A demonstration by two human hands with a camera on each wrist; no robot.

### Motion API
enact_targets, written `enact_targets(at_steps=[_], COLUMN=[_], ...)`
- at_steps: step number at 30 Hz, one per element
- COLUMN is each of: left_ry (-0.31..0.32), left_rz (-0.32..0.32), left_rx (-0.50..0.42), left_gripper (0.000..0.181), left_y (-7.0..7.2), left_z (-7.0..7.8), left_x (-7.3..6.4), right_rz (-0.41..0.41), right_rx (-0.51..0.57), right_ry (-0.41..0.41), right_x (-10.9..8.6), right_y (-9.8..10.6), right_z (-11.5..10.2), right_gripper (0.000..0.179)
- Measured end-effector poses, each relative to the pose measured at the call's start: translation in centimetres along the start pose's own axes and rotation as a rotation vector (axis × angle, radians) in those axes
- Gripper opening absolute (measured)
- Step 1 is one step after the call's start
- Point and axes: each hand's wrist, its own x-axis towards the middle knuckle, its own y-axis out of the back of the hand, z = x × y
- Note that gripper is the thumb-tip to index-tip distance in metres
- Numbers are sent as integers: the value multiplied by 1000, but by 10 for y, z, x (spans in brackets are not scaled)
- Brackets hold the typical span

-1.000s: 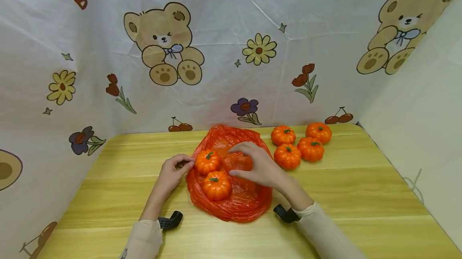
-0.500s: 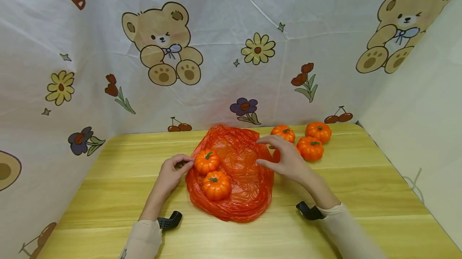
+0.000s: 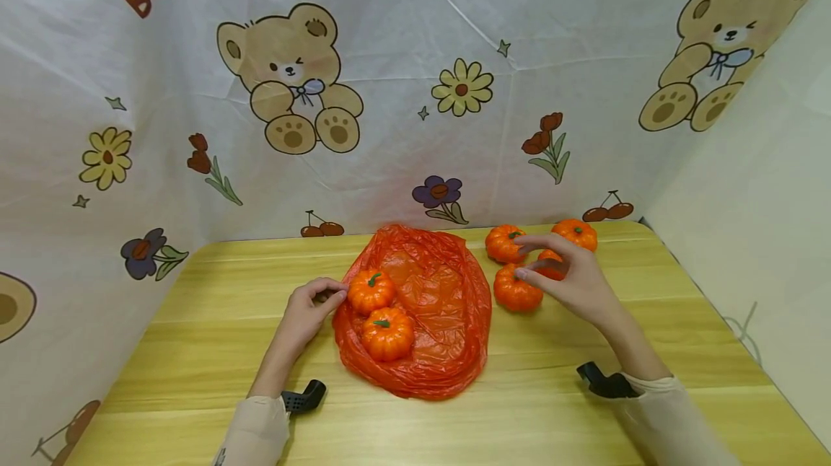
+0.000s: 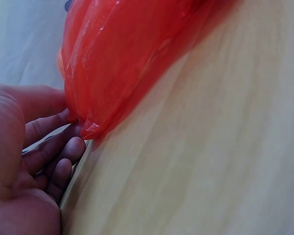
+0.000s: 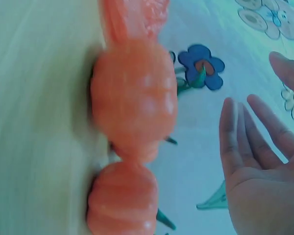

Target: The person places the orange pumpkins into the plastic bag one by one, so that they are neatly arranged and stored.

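Left hand [image 3: 314,307] pinches bag [image 3: 441,300] at nine o'clock.
Right hand [image 3: 576,282], grip wide, hovers by four pumpkins [image 3: 517,291] at the bag's two o'clock; two more pumpkins [image 3: 388,340] sit inside.

A wrinkled, pale cloth [image 3: 396,141] faces me, printed with winking bears [image 3: 288,87], flowers [image 3: 462,88] and cherries [image 3: 322,226]. Before it stands my desk [image 3: 201,322], yellowish and wood-grained. The panel [image 3: 740,221] on my right looks creamy and mostly plain.
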Motion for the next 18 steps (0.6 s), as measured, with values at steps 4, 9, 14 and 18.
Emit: enact_targets(at_steps=[4,9,14,18], left_ry=[10,17,13,12], left_rz=[1,2,-1,1], left_rx=[-3,-8,-10,-12], left_gripper=[13,13,13,13], left_y=[0,0,0,0], left_z=[2,4,4,4], left_x=[-1,-2,-2,-1], right_rz=[-1,-48,-128,-189], right_rx=[-122,-230,-301,-346], right_ry=[-24,-23,3,19], right_x=[-1,-1,-2,-3], right_y=[7,6,2,-1], right_z=[4,13,17,16], right_gripper=[48,52,55,59])
